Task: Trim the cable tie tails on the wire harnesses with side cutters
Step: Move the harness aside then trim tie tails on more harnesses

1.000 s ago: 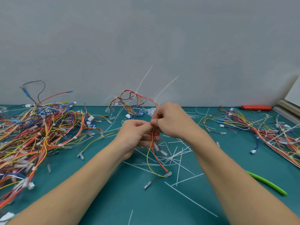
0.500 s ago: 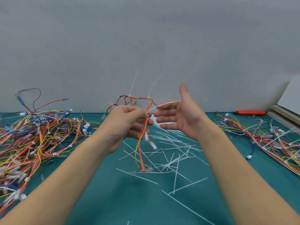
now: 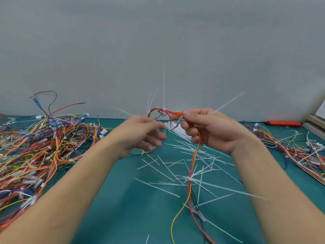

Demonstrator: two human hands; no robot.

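Centre frame, the right hand (image 3: 213, 131) grips a red, yellow and black wire harness with white cable ties (image 3: 190, 171), raised above the teal mat (image 3: 123, 208); the left hand (image 3: 142, 136) hangs loosely open beside it. Tangled wire piles (image 3: 35, 147) crowd both side edges.

the scene is evenly and softly lit, with no hard shadows cast on the teal tabletop (image 3: 123, 217) and no glare seen on it. the grey wall (image 3: 158, 41) is rendered flat and slightly mottled. motion blur is seen on the left hand (image 3: 140, 134) and on the white cable tie tails (image 3: 228, 189) near the lower right. wide-angle distortion is noticed at the edges, where the forearms are stretched.
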